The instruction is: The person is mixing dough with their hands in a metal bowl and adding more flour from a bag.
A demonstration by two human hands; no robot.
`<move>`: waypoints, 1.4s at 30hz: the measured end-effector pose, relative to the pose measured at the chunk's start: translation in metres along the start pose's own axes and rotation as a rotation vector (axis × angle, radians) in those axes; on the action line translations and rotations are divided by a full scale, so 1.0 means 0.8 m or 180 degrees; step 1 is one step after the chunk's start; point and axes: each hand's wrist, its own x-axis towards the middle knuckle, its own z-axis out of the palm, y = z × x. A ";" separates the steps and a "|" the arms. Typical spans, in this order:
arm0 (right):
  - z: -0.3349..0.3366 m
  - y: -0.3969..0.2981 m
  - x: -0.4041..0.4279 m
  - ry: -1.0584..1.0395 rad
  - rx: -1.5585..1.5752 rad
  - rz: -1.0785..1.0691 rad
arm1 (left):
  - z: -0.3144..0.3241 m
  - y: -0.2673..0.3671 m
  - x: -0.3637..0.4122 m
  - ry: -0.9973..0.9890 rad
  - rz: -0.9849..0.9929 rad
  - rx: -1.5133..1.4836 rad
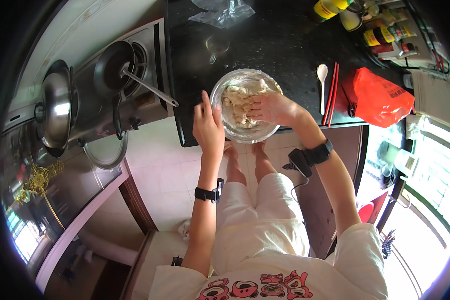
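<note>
A clear round bowl (250, 137) stands at the front edge of the black countertop, its inner wall smeared with pale residue. Inside lies a rough, lumpy mass of dough (237, 100). My left hand (209, 129) is against the bowl's left side, thumb at the rim and index finger stretched out past it. From the right, my right hand (275, 108) reaches over the rim, its fingers spread on the dough. Those fingers hide part of the dough. I cannot see whether any dough is under the palm.
Right of the bowl lie a white spoon (322, 86), red chopsticks (331, 95) and a red plastic bag (382, 99). A small clear cup (217, 44) and a clear plastic bag (225, 13) are behind it. At left, a pan (114, 69) sits on the stove, with a ladle handle (152, 88) jutting toward the counter.
</note>
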 end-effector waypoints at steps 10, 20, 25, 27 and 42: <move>0.048 0.019 -0.018 0.0010 -0.0244 -0.0551 | 0.012 0.035 0.017 -0.0654 0.2163 -0.0094; 0.062 0.036 -0.039 0.0488 -0.0594 -0.1000 | 0.007 0.024 0.045 -0.0727 0.2460 -0.0159; 0.036 0.043 -0.060 0.1140 -0.1139 -0.1188 | 0.010 0.022 0.046 -0.0640 0.2536 0.0210; 0.033 0.036 -0.074 0.1151 -0.0500 -0.1727 | 0.002 0.009 0.058 -0.0583 0.2120 0.0236; 0.058 0.033 -0.054 0.1171 -0.1682 -0.1484 | 0.008 0.055 0.032 -0.0822 0.2132 -0.0621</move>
